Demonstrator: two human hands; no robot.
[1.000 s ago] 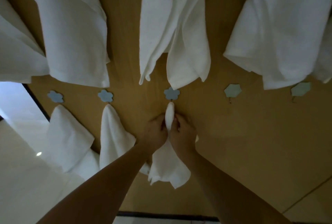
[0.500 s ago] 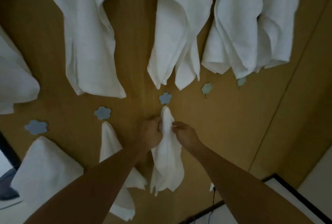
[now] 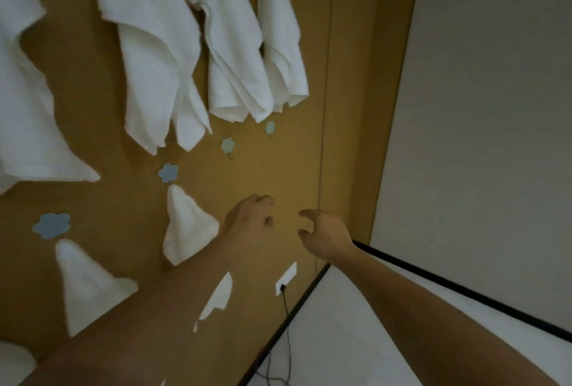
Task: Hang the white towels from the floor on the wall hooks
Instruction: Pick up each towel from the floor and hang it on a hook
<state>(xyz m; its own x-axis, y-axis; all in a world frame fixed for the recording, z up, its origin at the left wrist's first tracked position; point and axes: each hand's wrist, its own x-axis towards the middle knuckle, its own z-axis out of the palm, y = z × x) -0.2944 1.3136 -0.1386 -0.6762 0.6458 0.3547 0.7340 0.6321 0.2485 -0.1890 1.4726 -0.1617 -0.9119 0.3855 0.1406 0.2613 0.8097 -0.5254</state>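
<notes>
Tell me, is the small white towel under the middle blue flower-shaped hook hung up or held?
Hung. The small white towel peaks just under the blue flower-shaped hook; both hands are off it.

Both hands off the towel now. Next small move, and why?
Probably turn down to the floor for another towel. The left hand and right hand are empty, the small towel hangs from its blue hook, and two hooks to its right are bare.

No readable text, label, number or sign anywhere in view.
</notes>
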